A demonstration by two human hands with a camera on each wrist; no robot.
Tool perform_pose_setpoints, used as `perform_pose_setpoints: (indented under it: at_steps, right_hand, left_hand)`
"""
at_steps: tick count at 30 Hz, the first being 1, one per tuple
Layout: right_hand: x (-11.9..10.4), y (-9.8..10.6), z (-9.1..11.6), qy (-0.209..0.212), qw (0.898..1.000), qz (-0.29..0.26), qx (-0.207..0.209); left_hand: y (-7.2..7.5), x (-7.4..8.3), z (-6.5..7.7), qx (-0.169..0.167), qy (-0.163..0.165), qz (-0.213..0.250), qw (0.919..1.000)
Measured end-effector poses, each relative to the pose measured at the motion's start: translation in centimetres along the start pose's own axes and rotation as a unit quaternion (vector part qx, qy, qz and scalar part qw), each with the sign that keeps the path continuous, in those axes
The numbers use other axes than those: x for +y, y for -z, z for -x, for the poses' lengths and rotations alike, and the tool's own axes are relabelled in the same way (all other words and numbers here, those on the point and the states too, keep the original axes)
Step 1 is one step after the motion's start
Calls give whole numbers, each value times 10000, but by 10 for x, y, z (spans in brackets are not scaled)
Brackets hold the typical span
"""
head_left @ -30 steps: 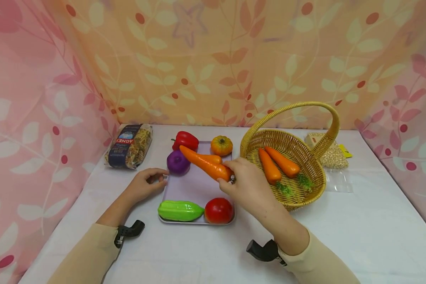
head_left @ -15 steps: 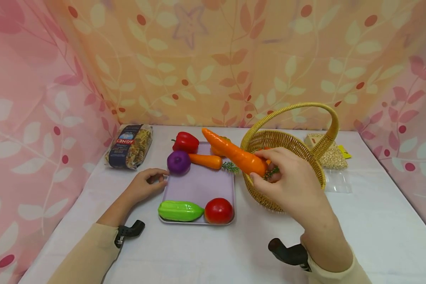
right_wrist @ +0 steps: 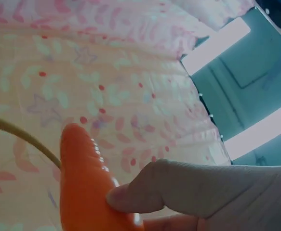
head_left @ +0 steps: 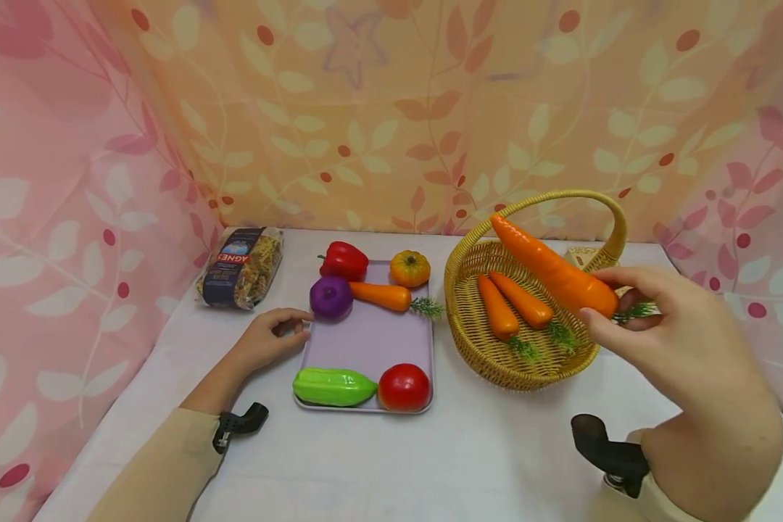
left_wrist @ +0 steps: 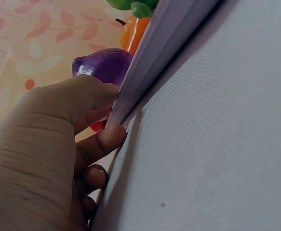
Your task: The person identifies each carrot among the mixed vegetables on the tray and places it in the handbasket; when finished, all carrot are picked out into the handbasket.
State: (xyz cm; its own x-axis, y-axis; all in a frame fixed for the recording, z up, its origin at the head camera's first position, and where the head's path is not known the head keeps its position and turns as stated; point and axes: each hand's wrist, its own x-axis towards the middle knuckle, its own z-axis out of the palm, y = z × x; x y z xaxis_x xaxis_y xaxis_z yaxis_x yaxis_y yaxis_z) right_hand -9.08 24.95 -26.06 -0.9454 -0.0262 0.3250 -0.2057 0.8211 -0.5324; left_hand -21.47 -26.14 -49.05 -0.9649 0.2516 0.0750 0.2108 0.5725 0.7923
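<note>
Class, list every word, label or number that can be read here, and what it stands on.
"AGNES": on the red band of the pasta bag.
Too small to read: finer print on its navy label.
Too small: marks on the pale bag behind the wicker basket.

Pasta bag (head_left: 240,268) before floral cloth (head_left: 391,145)

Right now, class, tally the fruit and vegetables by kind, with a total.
Carrots: 4 (1 in the right hand, 2 in the basket, 1 on the tray)
Red bell pepper: 1
Purple onion-like vegetable: 1
Small pumpkin: 1
Long green vegetable: 1
Tomato-like red fruit: 1
Total: 9
</note>
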Motion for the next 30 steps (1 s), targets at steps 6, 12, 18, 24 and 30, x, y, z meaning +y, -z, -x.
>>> perform_pose_setpoints:
  at_steps: [6,12,18,24,30]
  right_hand:
    - [27,12,-6,-771,9923,801,-551]
    - [47,2,-37,-966,9816,989,-1313]
    - [63,-21,-64,-1334,9726,732,-1757]
    - [80,-45,-80,-1237,9738,739,-1758]
    - [92,-64,-91,-1136,9714,879,-1889]
  left_hand:
    - [0,-2,-2,44,-198,65,9998]
    - [1,-1,-1,61,-254,37,9997]
    - [0,-1,-1,58,-201,53,9998]
    - [-2,0,-1,63,-125,-92,9999]
    - [-2,0,0,68,-101,-98,9999]
